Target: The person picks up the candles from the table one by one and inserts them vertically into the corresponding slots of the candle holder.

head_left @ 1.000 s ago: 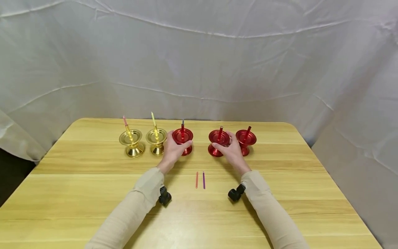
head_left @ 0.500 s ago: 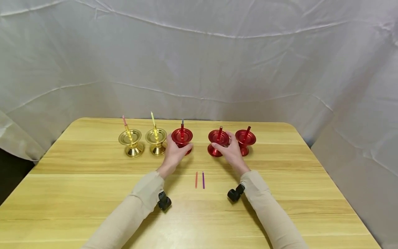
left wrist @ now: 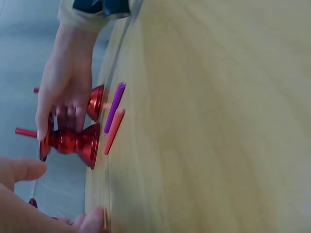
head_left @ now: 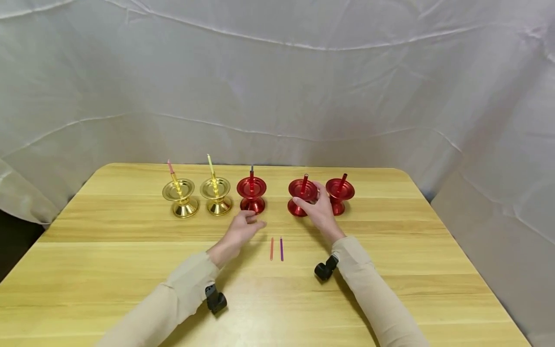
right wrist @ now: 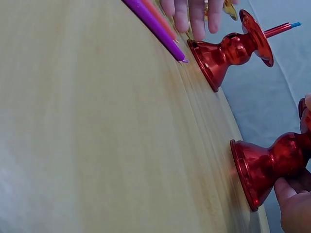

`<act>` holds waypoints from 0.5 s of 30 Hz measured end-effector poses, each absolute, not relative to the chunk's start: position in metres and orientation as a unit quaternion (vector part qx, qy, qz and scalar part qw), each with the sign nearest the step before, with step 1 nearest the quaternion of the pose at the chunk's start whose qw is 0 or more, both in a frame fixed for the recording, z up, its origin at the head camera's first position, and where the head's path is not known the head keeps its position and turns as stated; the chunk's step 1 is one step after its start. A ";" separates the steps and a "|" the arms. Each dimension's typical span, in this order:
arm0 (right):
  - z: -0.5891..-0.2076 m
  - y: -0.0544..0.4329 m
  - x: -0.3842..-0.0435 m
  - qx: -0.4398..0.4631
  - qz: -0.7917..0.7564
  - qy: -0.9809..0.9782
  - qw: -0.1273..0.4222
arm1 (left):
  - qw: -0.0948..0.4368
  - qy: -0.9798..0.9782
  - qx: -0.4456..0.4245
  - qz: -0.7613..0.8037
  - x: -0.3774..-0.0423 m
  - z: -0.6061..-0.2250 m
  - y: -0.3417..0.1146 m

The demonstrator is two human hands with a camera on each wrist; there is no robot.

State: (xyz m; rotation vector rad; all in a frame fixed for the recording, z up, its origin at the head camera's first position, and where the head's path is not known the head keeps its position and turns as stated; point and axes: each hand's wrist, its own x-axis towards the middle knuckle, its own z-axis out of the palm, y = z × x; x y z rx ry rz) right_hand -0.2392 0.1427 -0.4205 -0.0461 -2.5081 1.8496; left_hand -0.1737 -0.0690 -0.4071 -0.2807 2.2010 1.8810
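My right hand (head_left: 320, 209) grips a red candle holder (head_left: 299, 208) by its dish and stem; the holder stands upright, and no candle shows in its tube. In front of another red candle holder (head_left: 252, 205), which bears a blue candle (right wrist: 295, 24), my left hand (head_left: 238, 232) hovers apart from it with loosely spread fingers and nothing held. Between the two hands, nearer the person, an orange-pink candle (head_left: 271, 249) and a purple candle (head_left: 281, 249) lie side by side on the table. The right wrist view hides most of the right hand past its edge.
A third red candle holder (head_left: 340, 190) stands right behind the right hand. At the left are two gold candle holders, one with a pink candle (head_left: 171, 167), the other with a yellow candle (head_left: 210, 166). A pale curtain (head_left: 277, 86) hangs behind the wooden table (head_left: 130, 270).
My left hand has let go of the red candle holder with the blue candle and drawn back toward the person. The right hand keeps its grip on its red holder.
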 end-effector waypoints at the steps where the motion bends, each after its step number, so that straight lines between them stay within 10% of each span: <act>1: -0.421 0.142 -0.239 -0.016 0.593 -0.805 0.012 | 0.128 0.759 -0.083 0.633 -0.171 -0.407 -0.069; 15: -0.420 0.143 -0.239 -0.023 0.585 -0.811 0.008 | 0.101 0.860 0.044 0.498 -0.150 -0.411 -0.061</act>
